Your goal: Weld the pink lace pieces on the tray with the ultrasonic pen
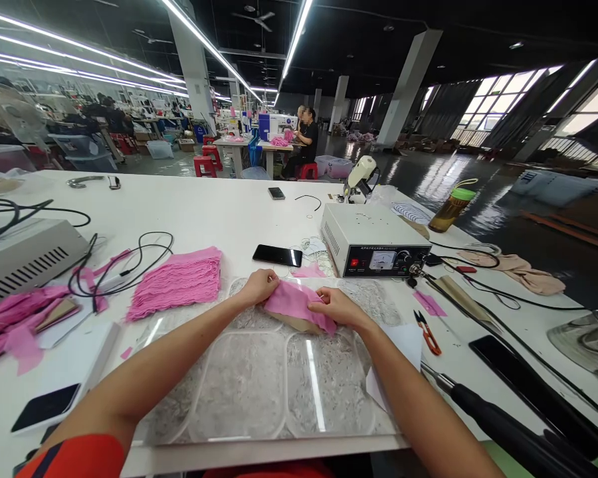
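Note:
Between both hands a piece of pink fabric [293,300] is stretched over a tan, card-like piece [299,323] that shows below its lower edge. My left hand [260,287] pinches the fabric's left end. At the right end, my right hand [337,307] grips it with thumb and fingers closed. Under the hands lies a clear-topped, grey-patterned mat [239,385] with rounded panels. To the left rests a neat stack of pink fabric pieces [177,282]. A small pink scrap [309,269] lies just beyond the hands.
A black phone [278,255] lies behind the hands. The control box [379,239] stands to the right, near orange-handled snips [427,333] and a black-handled tool [498,418] with a cable. Loose black cables [144,249] cross the left side. A seated person [306,139] works farther off.

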Available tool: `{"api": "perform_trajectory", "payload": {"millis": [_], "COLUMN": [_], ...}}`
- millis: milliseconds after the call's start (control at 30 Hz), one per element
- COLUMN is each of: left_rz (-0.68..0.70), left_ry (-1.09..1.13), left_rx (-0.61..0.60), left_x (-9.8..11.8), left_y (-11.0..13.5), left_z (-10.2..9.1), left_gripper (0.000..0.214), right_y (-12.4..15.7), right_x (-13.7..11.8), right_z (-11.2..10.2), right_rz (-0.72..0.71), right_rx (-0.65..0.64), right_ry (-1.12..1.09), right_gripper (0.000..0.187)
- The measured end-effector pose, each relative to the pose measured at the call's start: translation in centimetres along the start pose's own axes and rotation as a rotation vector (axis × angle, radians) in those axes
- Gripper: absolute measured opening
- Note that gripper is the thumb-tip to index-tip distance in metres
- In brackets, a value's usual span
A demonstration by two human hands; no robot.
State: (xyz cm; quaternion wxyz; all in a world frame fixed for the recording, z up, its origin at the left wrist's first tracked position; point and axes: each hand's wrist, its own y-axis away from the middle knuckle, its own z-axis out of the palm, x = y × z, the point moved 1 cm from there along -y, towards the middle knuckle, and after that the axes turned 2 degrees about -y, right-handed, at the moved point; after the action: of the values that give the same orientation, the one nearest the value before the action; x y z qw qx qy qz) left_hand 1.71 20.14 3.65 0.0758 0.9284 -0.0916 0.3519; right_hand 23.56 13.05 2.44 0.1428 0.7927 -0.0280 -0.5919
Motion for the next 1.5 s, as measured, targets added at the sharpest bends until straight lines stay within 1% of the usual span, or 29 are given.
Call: {"api": "perform_trajectory", "payload": {"millis": [167,233,300,367,433,500,667,833,933,1067,1133,1233,1333,1433,1500], "left_rz": [0.061,0.073,0.053,0.002,-0.047,-0.068,-0.013,0.047,0.067,0.078,0.064,0.043,0.012,0.01,0.027], "left_ry": [-0.023,-0.004,0.041,0.105,0.169,0.221,0.296,0.284,0.241,0.187,0.197,0.271,0.417,0.591,0.693], "left_rx": [0.103,0.12,0.094,0.038,-0.015,-0.038,-0.027,-0.007,0.038,0.167,0.198,0.176,0.107,0.039,0.019], "left_x": [0.8,1.2,1.5,1.6,1.6,1.6,1.7,2.3,3.1,4.4,5.0,5.5,5.6,5.1,4.5], "left_y": [0.1,0.3,0.3,0.1,-0.3,-0.8,-1.9,-2.9,-3.4,-3.7,-3.8,-4.2,-4.3,-3.8,-3.2], "left_z": [-0.5,-0.5,-0.3,-0.1,0.2,0.3,0.1,-0.1,0.1,0.2,0.2,0.4,1.2,2.6,3.5], "left_gripper": [0.01,0.01,0.01,0.01,0.01,0.008,0.007,0.011,0.01,0.008,0.007,0.006,0.009,0.013,0.012], "right_y": [-0.8,-1.1,-1.2,-1.1,-0.9,-0.7,-0.5,-0.8,-0.9,-0.9,-1.0,-1.2,-1.3,-1.1,-0.8], "right_x": [0.8,1.1,1.3,1.3,1.1,0.9,0.7,0.7,0.7,0.8,0.9,1.1,1.2,1.1,1.0], "right_z": [0.2,-0.1,-0.5,-0.8,-1.0,-1.0,-1.1,-1.4,-1.5,-1.4,-1.3,-1.3,-1.6,-2.0,-2.4], "right_rz": [-0.05,-0.053,-0.054,-0.057,-0.063,-0.07,-0.064,-0.042,-0.046,-0.056,-0.059,-0.062,-0.077,-0.1,-0.111], "right_rx": [0.067,0.092,0.107,0.112,0.115,0.116,0.103,0.082,0.076,0.069,0.062,0.061,0.076,0.098,0.121], "right_ry": [-0.012,-0.029,-0.048,-0.067,-0.083,-0.1,-0.161,-0.232,-0.255,-0.272,-0.278,-0.277,-0.266,-0.241,-0.207], "right_gripper": [0.023,0.025,0.026,0.027,0.027,0.027,0.027,0.029,0.029,0.032,0.032,0.033,0.032,0.033,0.033]}}
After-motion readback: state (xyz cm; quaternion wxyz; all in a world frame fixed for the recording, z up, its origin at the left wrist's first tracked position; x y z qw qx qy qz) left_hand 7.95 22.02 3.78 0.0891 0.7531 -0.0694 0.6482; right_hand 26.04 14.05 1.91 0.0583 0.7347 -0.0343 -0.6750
